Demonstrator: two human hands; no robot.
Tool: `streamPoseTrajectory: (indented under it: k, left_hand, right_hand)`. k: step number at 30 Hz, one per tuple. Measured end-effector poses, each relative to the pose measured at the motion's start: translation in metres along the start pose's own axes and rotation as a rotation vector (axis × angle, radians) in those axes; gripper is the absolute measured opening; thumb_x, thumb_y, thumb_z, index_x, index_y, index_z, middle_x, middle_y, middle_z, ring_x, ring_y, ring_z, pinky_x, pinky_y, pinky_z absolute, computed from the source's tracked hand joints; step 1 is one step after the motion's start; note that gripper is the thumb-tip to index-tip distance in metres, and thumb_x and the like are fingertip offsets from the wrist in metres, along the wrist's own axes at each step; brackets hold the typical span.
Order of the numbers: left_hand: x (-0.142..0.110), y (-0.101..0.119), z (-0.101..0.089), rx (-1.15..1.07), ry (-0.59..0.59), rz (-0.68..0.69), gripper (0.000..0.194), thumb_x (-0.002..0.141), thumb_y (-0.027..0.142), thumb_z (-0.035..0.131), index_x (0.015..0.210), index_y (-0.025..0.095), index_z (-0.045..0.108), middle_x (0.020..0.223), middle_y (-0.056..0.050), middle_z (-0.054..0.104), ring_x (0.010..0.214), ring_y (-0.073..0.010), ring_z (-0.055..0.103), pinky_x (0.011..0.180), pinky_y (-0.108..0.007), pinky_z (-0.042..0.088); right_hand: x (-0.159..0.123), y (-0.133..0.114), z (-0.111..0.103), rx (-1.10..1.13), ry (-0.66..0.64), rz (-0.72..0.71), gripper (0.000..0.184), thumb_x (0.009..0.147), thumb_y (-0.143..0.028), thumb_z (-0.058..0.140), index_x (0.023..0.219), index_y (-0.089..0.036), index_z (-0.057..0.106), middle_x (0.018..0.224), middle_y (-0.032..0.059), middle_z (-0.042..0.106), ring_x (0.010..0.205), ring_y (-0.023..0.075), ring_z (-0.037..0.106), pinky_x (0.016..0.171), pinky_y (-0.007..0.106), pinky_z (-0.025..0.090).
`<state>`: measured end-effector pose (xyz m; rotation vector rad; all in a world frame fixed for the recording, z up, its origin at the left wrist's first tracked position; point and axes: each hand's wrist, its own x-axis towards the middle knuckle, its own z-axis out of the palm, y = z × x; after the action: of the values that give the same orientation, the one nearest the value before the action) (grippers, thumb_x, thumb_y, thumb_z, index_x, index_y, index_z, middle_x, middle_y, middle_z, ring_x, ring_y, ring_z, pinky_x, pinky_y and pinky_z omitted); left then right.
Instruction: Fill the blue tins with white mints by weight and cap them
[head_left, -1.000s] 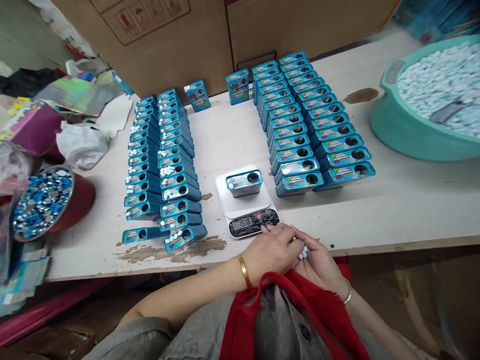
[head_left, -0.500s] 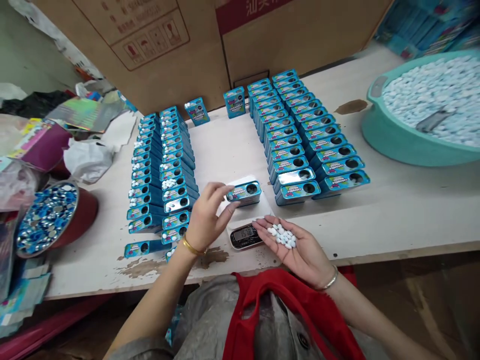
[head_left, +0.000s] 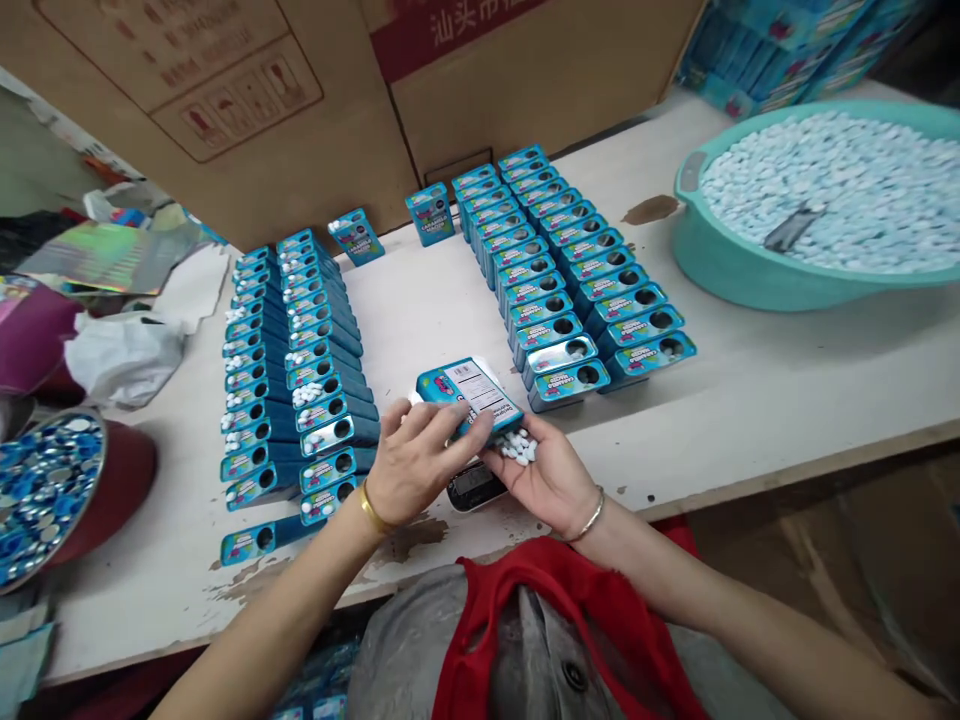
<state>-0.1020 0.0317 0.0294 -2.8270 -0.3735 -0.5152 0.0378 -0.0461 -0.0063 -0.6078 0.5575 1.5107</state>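
My left hand (head_left: pixel 421 462) grips a blue candy tin (head_left: pixel 471 388), tipped on its side with its printed back facing up. The tin's low end leans over my right hand (head_left: pixel 553 482). That hand is cupped, palm up, and holds a small heap of white candies (head_left: pixel 519 448). Under both hands lies a digital scale (head_left: pixel 474 488), its display partly covered. Whether candies are running out of the tin cannot be seen, since its opening is hidden.
Rows of upright blue tins stand left (head_left: pixel 322 390) and right (head_left: pixel 562 300), some with candies on top. A turquoise basin (head_left: pixel 750 270) of white candies sits at right. A red bowl (head_left: pixel 124 480) of blue and silver pieces is at left. A cardboard box (head_left: pixel 300 180) backs the table.
My left hand has taken hold of the tin from the scale and tipped it toward my right palm. My right hand has moved in beneath its end. The view has shifted right.
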Motion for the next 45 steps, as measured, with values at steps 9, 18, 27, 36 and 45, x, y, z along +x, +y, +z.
streamPoseTrajectory:
  k: [9, 18, 27, 36, 45]
  left_hand:
    - [-0.019, -0.007, 0.000, 0.073, 0.171, 0.091, 0.035, 0.083, 0.019, 0.063, 0.114, 0.035, 0.061, 0.091, -0.001, 0.063, 0.086, -0.0157, 0.053, 0.078, -0.033, 0.030]
    - [-0.023, -0.007, 0.013, -0.222, 0.111, -0.255, 0.043, 0.079, 0.019, 0.060, 0.119, 0.033, 0.056, 0.093, -0.004, 0.060, 0.087, -0.0203, 0.051, 0.080, -0.038, 0.029]
    - [-0.011, -0.012, 0.035, -0.644, -0.013, -0.630, 0.034, 0.078, 0.031, 0.067, 0.108, 0.020, 0.056, 0.092, -0.002, 0.059, 0.089, -0.0169, 0.054, 0.080, -0.032, 0.037]
    - [-0.011, 0.014, 0.009, -0.314, -0.022, -0.381, 0.050, 0.084, 0.039, 0.059, 0.127, 0.018, 0.045, 0.114, -0.012, 0.057, 0.100, -0.0235, 0.052, 0.083, -0.038, 0.039]
    - [0.003, 0.111, 0.028, -0.539, -0.331, -0.158, 0.021, 0.094, 0.021, 0.036, 0.100, 0.014, 0.055, 0.099, -0.008, 0.056, 0.086, -0.0172, 0.055, 0.072, -0.029, 0.049]
  right_hand:
    - [0.001, 0.006, 0.007, 0.028, -0.040, 0.069, 0.028, 0.089, -0.012, 0.040, 0.105, -0.007, 0.063, 0.075, 0.0069, 0.074, 0.070, 0.0140, 0.069, 0.074, 0.026, 0.058]
    - [-0.001, 0.002, 0.002, 0.013, -0.024, 0.056, 0.021, 0.088, -0.009, 0.043, 0.091, -0.010, 0.064, 0.081, 0.0085, 0.074, 0.077, 0.0151, 0.070, 0.080, 0.030, 0.058]
    - [-0.016, -0.018, -0.022, -0.127, 0.034, -0.015, 0.020, 0.086, -0.012, 0.047, 0.093, -0.008, 0.065, 0.091, 0.0145, 0.073, 0.096, 0.0212, 0.068, 0.087, 0.031, 0.056]
    - [-0.031, -0.018, -0.039, -0.145, 0.060, 0.032, 0.024, 0.088, -0.013, 0.044, 0.099, -0.007, 0.065, 0.102, 0.0163, 0.071, 0.103, 0.0220, 0.066, 0.088, 0.032, 0.056]
    - [-0.050, -0.015, -0.063, -0.147, 0.215, 0.119, 0.029, 0.089, -0.014, 0.039, 0.094, -0.014, 0.068, 0.085, 0.0060, 0.075, 0.079, 0.0148, 0.071, 0.075, 0.027, 0.059]
